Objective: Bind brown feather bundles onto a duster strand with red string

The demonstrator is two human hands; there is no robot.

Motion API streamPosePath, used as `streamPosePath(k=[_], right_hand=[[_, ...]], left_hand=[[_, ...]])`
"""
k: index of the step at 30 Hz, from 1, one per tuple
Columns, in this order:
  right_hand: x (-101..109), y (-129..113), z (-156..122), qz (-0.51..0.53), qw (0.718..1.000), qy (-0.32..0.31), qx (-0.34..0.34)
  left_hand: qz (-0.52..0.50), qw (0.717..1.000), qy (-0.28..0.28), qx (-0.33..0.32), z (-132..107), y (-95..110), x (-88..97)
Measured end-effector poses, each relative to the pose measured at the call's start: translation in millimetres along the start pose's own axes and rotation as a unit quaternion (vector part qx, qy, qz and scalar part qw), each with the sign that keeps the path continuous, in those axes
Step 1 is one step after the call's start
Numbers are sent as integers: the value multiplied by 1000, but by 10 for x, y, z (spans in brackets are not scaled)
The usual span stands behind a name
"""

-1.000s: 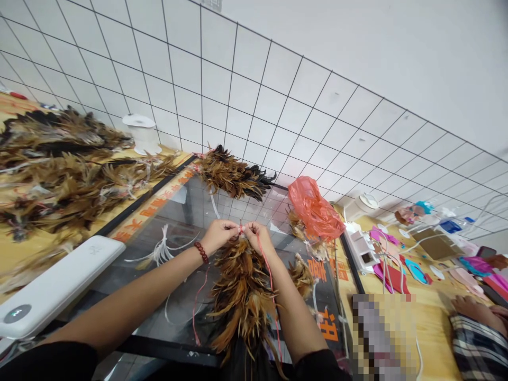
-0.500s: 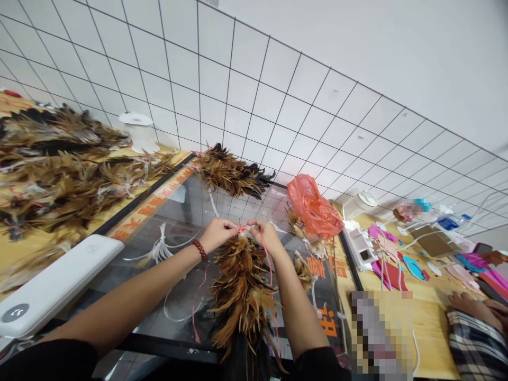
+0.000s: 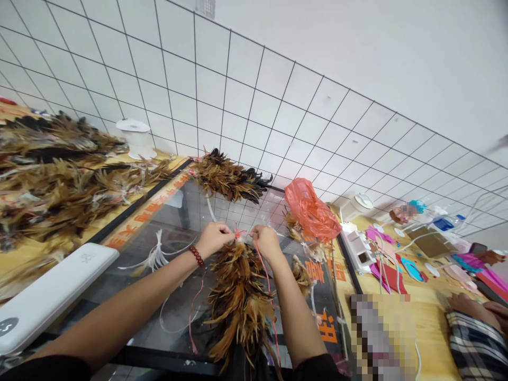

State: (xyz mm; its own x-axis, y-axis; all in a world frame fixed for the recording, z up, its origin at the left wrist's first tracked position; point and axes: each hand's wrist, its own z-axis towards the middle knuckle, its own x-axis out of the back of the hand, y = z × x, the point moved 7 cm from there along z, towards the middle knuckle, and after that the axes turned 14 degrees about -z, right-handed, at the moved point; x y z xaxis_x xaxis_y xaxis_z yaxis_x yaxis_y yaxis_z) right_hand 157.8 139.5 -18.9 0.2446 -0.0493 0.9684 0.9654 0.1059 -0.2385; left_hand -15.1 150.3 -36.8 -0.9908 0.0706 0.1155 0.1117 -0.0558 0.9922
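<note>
A bundle of brown and black feathers (image 3: pixel 240 296) lies lengthwise before me on the glass panel, its bound top between my hands. Pink string (image 3: pixel 239 233) is wound at that top. My left hand (image 3: pixel 216 236), with a red bead bracelet (image 3: pixel 197 256) at the wrist, pinches at the string's left side. My right hand (image 3: pixel 264 241) is closed on the string just to the right, and a long pink tail (image 3: pixel 271 296) hangs from it down over the feathers. Another loose pink strand (image 3: pixel 192 312) trails on the glass at left.
A second feather bundle (image 3: pixel 232 177) rests at the panel's far edge beside a red plastic bag (image 3: pixel 311 209). Feather piles (image 3: pixel 59 196) cover the left table. A white power bank (image 3: pixel 59 296) sits near my left forearm. At right are craft pieces and another person's plaid sleeve (image 3: pixel 474 344).
My hands have drawn slightly apart at the bound top, with pink string showing between them. The whole view has shifted a little.
</note>
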Motion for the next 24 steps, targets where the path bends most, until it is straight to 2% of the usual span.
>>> streamPosePath(k=[4,7,9,11,14,17,19,20,22,24], right_hand=[[-33,23,17,-2,1000,-1,-17],[-50,49,27,-8,1000,-5,-21],[-26,77,30,-14,1000,-2,-25],[22,89,32,-8,1000,1,-14],[106,55,29,42,999,3,28],[164,-14,14,153,987,-6,57],[191,-50,-11,280,958,-26,53],[206,-54,-34,356,933,-41,41],[260,-21,-109,495,866,-74,3],[373,73,-228,586,804,-97,-27]], left_hand=[[20,999,-18,-36,0,60,-8],[42,998,-38,-40,14,77,4],[54,995,-77,-33,35,89,2],[64,987,-131,-65,49,162,-13],[122,951,-196,-206,3,363,-57],[245,884,-248,-311,-108,391,-186],[314,846,-267,-339,-156,325,-268],[336,832,-269,-350,-169,302,-292],[347,816,-274,-373,-179,291,-306],[326,814,-283,-390,-170,328,-277]])
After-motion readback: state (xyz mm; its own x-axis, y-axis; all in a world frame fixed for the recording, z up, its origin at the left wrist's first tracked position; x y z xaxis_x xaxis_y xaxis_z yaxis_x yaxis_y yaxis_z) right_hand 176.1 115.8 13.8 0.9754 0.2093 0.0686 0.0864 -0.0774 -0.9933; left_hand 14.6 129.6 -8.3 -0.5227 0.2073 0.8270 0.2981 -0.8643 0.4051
